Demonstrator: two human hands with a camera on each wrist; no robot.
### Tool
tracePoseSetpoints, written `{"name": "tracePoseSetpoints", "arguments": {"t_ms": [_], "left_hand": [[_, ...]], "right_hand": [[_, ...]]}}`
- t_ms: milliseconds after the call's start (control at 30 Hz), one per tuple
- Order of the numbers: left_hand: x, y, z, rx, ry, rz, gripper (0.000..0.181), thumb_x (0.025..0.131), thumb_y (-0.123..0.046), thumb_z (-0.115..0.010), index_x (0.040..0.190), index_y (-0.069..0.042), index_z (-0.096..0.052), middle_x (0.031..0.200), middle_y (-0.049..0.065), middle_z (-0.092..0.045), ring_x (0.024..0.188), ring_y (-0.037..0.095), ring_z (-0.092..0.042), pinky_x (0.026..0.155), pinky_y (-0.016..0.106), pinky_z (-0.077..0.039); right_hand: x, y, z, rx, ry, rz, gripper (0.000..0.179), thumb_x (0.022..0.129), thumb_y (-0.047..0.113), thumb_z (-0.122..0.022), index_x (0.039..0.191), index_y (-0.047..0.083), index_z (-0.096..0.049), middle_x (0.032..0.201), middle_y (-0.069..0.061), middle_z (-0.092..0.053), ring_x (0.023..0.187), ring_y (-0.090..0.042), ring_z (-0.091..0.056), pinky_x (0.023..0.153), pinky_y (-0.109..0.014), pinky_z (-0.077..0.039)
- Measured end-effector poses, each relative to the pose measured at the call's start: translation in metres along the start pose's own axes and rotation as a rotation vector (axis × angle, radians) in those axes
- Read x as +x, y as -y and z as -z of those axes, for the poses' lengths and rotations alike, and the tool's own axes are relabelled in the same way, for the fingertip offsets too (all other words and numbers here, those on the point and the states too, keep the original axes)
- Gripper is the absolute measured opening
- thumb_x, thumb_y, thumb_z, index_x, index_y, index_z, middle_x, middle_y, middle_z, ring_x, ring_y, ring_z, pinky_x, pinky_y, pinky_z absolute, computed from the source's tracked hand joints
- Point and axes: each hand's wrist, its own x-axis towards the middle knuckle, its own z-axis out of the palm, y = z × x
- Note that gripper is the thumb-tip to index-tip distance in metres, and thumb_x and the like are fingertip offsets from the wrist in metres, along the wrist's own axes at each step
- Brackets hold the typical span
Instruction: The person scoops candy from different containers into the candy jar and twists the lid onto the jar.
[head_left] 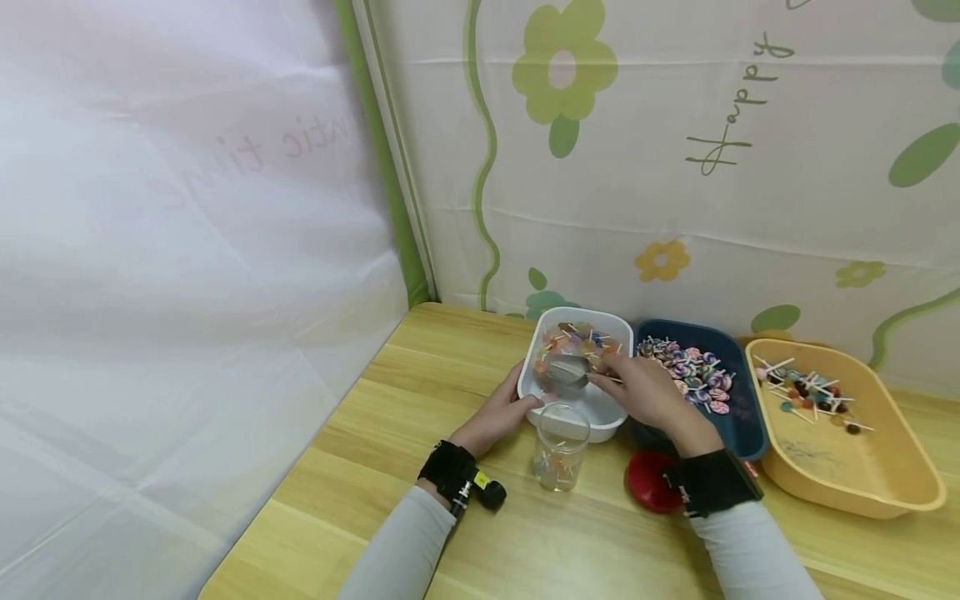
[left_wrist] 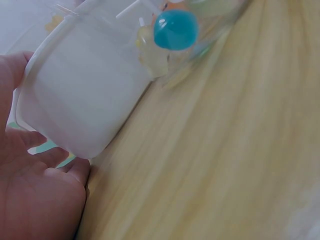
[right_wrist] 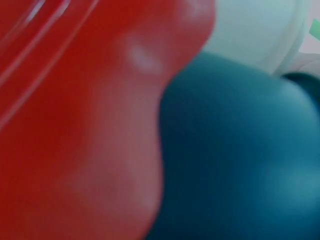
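Observation:
My left hand (head_left: 501,417) grips the near left corner of a white plastic tub (head_left: 529,354), thumb over the rim and fingers against its outer wall. In the left wrist view the left hand (left_wrist: 35,175) shows on the tub's side (left_wrist: 90,85). My right hand (head_left: 651,393) holds a metal scoop (head_left: 567,369) by its handle, the bowl down inside the tub close to small lollipops (head_left: 577,335). A clear plastic cup (head_left: 561,429) with several lollipops in its bottom stands just in front of the tub. The right wrist view does not show the hand or the scoop.
A dark blue tub (head_left: 742,425) of swirled lollipops (head_left: 697,375) stands to the right, then a yellow tub (head_left: 862,450) with more lollipops (head_left: 813,396). A shiny red object (head_left: 651,482) lies under the right wrist. Printed cloth (head_left: 570,208) hangs behind the wooden table (head_left: 360,467).

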Motion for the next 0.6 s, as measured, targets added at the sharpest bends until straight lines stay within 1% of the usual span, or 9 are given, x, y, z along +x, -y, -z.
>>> {"name": "tracePoseSetpoints", "arguments": {"t_ms": [100,167,333,433,600], "left_hand": [[-0.0007,0.0005,0.0003,-0.019,0.009,-0.003,0.071,0.092,-0.034,-0.057,0.147,-0.04,-0.013,0.153,0.003,-0.019,0.134,0.019,-0.022,0.109,0.048,-0.02],[-0.0011,0.0007,0.0006,-0.027,0.013,-0.008,0.07,0.093,-0.031,-0.056,0.146,-0.041,-0.013,0.153,0.003,-0.019,0.134,0.02,-0.022,0.109,0.048,-0.02],[-0.0003,0.0022,0.0009,-0.014,0.006,-0.009,0.069,0.095,-0.02,-0.052,0.149,-0.035,-0.012,0.153,0.002,-0.019,0.134,0.02,-0.021,0.109,0.047,-0.021],[-0.0004,0.002,0.0009,0.01,-0.006,0.008,0.071,0.095,-0.019,-0.052,0.15,-0.031,-0.011,0.153,-0.001,-0.019,0.135,0.018,-0.021,0.109,0.045,-0.021],[-0.0002,0.0003,0.0004,0.026,-0.025,0.03,0.071,0.094,-0.019,-0.053,0.15,-0.031,-0.012,0.153,-0.005,-0.019,0.135,0.015,-0.02,0.11,0.044,-0.02]], "right_hand": [[-0.0009,-0.0026,0.0012,0.037,0.006,-0.004,0.011,0.091,0.029,-0.061,0.087,0.019,-0.064,0.072,0.008,-0.056,0.062,-0.013,-0.047,0.058,-0.032,-0.038],[-0.0014,-0.0041,0.0013,0.061,0.012,-0.006,0.011,0.091,0.029,-0.06,0.086,0.02,-0.063,0.073,0.007,-0.056,0.063,-0.014,-0.047,0.058,-0.032,-0.039],[-0.002,-0.006,0.0019,0.104,0.011,-0.006,0.01,0.092,0.027,-0.06,0.087,0.019,-0.063,0.077,0.007,-0.058,0.066,-0.014,-0.049,0.059,-0.032,-0.04],[-0.0026,-0.0063,0.0034,0.127,0.009,-0.003,0.009,0.092,0.025,-0.059,0.089,0.018,-0.063,0.078,0.006,-0.058,0.067,-0.014,-0.049,0.06,-0.032,-0.041],[-0.0035,-0.007,0.0067,0.17,0.016,-0.007,0.009,0.093,0.023,-0.058,0.092,0.016,-0.062,0.081,0.005,-0.059,0.07,-0.015,-0.05,0.061,-0.033,-0.041]]}}
